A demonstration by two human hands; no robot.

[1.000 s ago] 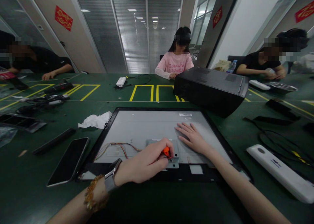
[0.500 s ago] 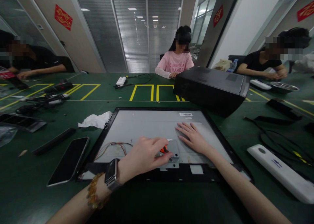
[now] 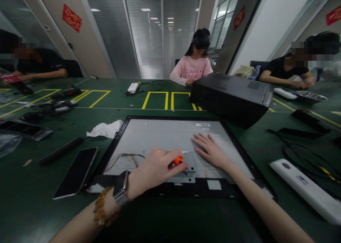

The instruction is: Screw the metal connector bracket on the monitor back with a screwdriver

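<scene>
A display panel [image 3: 157, 131] with a grey metal back and black frame lies flat in front of me. My left hand [image 3: 154, 166], wearing a watch and a bead bracelet, is closed around the orange-and-black handle of a small screwdriver [image 3: 178, 160]. Its tip is low at a metal bracket [image 3: 191, 169] near the panel's front edge; the exact contact is hidden by my fingers. My right hand [image 3: 211, 151] rests flat on the panel to the right, fingers spread. Thin coloured wires [image 3: 121, 157] run over the panel left of my wrist.
A large black casing [image 3: 229, 97] stands behind the panel at right. Left lie a phone [image 3: 76, 173], a black bar [image 3: 61, 150] and crumpled tissue [image 3: 105, 129]. A long white device [image 3: 303, 188] and black cables lie at right. Several people sit around the green table [image 3: 149, 221].
My left fingers have turned slightly on the screwdriver, and more of its orange handle shows. My right hand stays on the panel. The whole view has shifted a little.
</scene>
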